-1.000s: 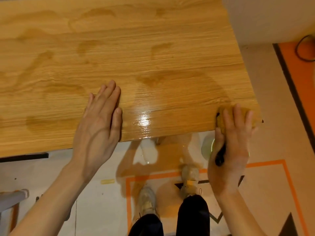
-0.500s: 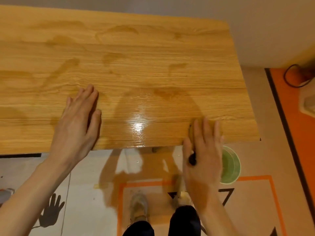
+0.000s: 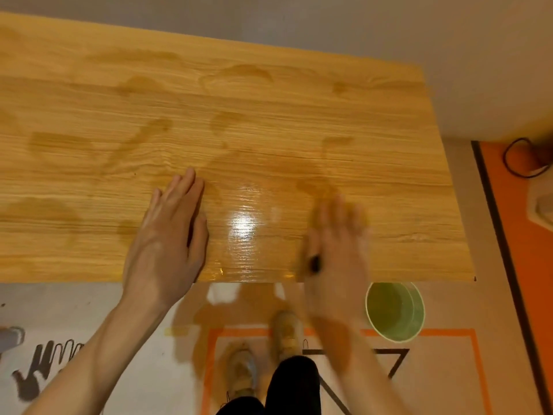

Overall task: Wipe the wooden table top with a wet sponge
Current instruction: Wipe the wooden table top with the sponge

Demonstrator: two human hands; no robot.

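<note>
Head view: right hand pressed flat near the near edge of the wooden table top, right of centre.

The sponge lies hidden beneath the blurred right palm, so the hold is inferred, not seen. Left hand rests spread flat, holding nothing, beside a glossy wet patch. Drier board stretches toward the far edge and left end, probably the next strokes.

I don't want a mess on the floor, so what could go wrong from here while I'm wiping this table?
1. The right hand is wiping close to the table front edge, so water may be pushed over it; a wet sheen already lies there.
2. The green bucket stands on the floor just under that edge, beside your shoes; a step could tip it.
3. The left hand rests flat on wood next to the wet patch and might slip.
</note>
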